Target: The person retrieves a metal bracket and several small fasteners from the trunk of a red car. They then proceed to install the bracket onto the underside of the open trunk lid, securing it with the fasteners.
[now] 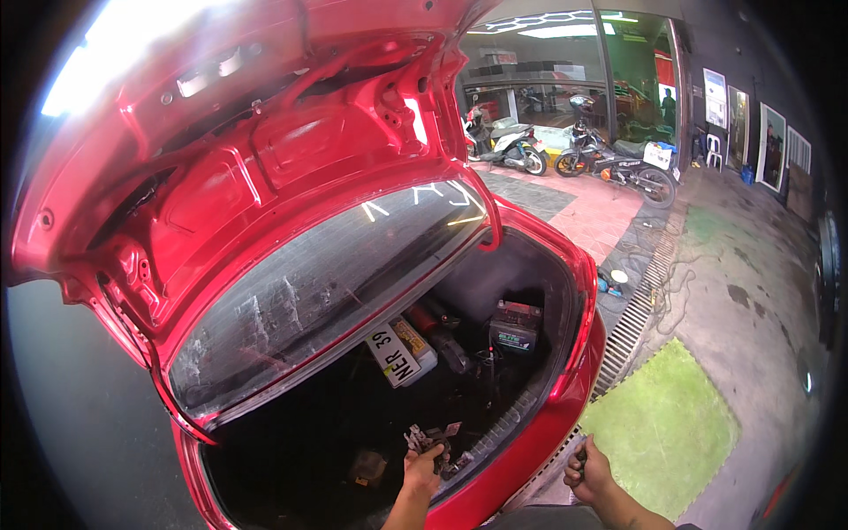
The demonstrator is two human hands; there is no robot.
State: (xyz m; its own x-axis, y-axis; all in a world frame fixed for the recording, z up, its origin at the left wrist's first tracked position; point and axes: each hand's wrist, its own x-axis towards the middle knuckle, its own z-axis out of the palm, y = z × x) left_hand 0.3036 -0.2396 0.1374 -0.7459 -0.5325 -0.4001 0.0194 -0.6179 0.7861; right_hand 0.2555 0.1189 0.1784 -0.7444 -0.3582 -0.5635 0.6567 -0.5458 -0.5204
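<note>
My left hand [421, 470] is closed on a metal mechanism [415, 436] with several small jutting parts, over the near edge of the red car's open trunk [336, 411]. Its exact kind is too small to make out. To the right, outside the rear bumper [521, 473], my right hand [594, 477] is curled around a small dark object [579, 456], mostly hidden by the fingers. Deeper in the trunk lie a white license plate [392, 355], a dark cylindrical item with a red part [435, 329] and a car battery [515, 327]. A small brownish item [367, 468] sits in shadow left of my left hand.
The raised red trunk lid [265, 168] hangs above. A green mat [667, 428] lies on the floor at right, beside a drain grate [632, 327]. Two motorcycles [623, 163] stand before a glass front, and a loose cord [676, 287] trails over the concrete.
</note>
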